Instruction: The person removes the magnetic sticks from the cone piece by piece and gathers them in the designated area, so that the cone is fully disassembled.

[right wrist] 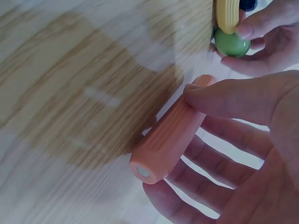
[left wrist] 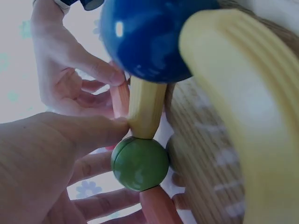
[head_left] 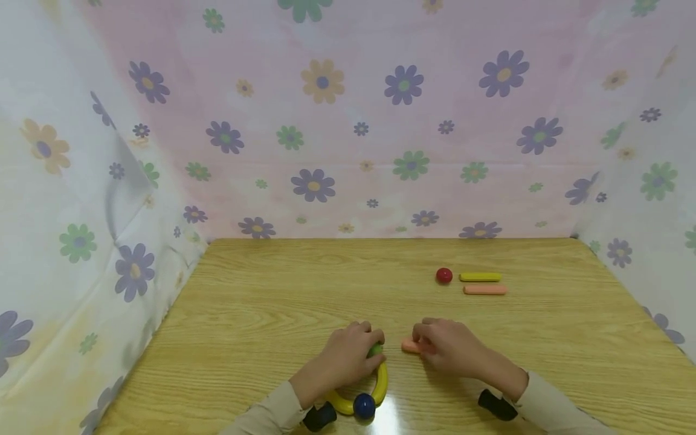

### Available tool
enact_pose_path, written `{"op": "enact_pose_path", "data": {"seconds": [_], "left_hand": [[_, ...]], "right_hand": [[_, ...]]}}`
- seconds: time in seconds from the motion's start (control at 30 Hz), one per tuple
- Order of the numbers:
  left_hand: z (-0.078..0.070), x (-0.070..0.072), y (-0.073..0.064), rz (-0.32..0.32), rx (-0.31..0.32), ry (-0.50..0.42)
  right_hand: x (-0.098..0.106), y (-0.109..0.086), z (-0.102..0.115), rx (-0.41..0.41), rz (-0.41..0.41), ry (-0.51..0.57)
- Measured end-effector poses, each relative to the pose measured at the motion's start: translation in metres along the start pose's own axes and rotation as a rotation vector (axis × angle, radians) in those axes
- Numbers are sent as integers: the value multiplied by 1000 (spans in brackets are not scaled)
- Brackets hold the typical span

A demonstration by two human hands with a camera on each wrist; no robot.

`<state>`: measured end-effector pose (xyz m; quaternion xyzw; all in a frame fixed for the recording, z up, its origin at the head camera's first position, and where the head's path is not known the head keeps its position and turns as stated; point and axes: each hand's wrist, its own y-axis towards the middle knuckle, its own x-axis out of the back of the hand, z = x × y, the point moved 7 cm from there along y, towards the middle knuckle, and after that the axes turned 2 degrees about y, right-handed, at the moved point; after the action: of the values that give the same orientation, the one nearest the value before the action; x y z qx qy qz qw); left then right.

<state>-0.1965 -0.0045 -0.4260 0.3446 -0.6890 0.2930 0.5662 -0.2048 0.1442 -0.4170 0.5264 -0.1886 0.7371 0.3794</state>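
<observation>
My left hand (head_left: pixel 350 353) grips a joined piece of magnetic rods and balls at its green ball (left wrist: pixel 140 163). The thumb presses where a yellow rod (left wrist: pixel 147 107) meets that ball, and the fingers reach behind it. Curved yellow rods (head_left: pixel 382 380) run to a blue ball (head_left: pixel 364 406) nearer the body. An orange rod (left wrist: pixel 159 205) extends from the green ball's other side, partly hidden by fingers in the head view. To the right, my right hand (head_left: pixel 448 347) pinches a separate ridged orange rod (right wrist: pixel 170 133) between thumb and fingers, its magnet-tipped end showing, close over the table.
Farther back on the wooden table (head_left: pixel 261 302) lie a red ball (head_left: pixel 444 276), a yellow rod (head_left: pixel 480 277) and another orange rod (head_left: pixel 485 290). Flower-patterned cloth (head_left: pixel 348 121) hangs behind the table and along both sides.
</observation>
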Motion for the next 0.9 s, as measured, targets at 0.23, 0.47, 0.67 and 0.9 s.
{"op": "enact_pose_path", "data": {"seconds": [0.23, 0.47, 0.67, 0.9], "left_hand": [[4, 1, -4, 36, -25, -50], [7, 1, -6, 23, -40, -82], [15, 2, -8, 2, -5, -96], [21, 2, -11, 23, 19, -138]], "right_hand": [[9, -9, -12, 9, -41, -52], [26, -20, -29, 30, -88, -86], [42, -27, -46, 39, -155, -97], [50, -32, -65, 47, -162, -81]]}}
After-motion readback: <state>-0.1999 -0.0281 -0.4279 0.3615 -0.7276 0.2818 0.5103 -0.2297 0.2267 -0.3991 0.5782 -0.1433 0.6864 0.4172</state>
